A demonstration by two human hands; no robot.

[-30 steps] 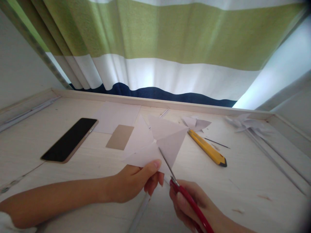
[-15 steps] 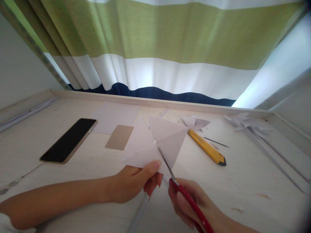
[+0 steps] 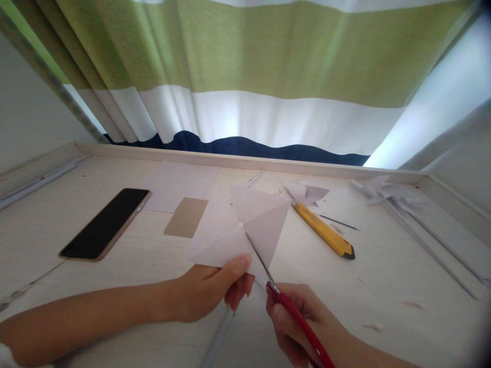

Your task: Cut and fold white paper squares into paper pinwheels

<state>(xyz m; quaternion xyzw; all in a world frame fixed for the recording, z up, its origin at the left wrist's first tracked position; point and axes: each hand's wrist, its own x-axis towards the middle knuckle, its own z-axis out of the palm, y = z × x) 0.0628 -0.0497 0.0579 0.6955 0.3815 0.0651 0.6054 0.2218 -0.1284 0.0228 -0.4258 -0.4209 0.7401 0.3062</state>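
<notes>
My left hand (image 3: 224, 286) pinches the near edge of a white sheet of paper (image 3: 218, 245), thumb on top and fingers beneath. Slits run from the sheet's corners toward its middle. My right hand (image 3: 303, 317) is wrapped round the red handles of a pair of scissors (image 3: 295, 312). Their blades lie along the right part of the paper, tips close to its centre, and look nearly closed. Below my left hand a thin white stick (image 3: 220, 335) lies on the table, its far end hidden by the hand and paper.
A black phone (image 3: 107, 222) lies at left, beside a beige card (image 3: 186, 217) and a white sheet (image 3: 180, 179). To the right are a yellow utility knife (image 3: 324, 230), a folded paper piece (image 3: 312, 193) and a paper pinwheel (image 3: 387, 191) with sticks. A raised rim (image 3: 230, 161) edges the table's back.
The whole view has shifted slightly. My hands keep their grips, and the paper's upper right part sits a little further left against the knife.
</notes>
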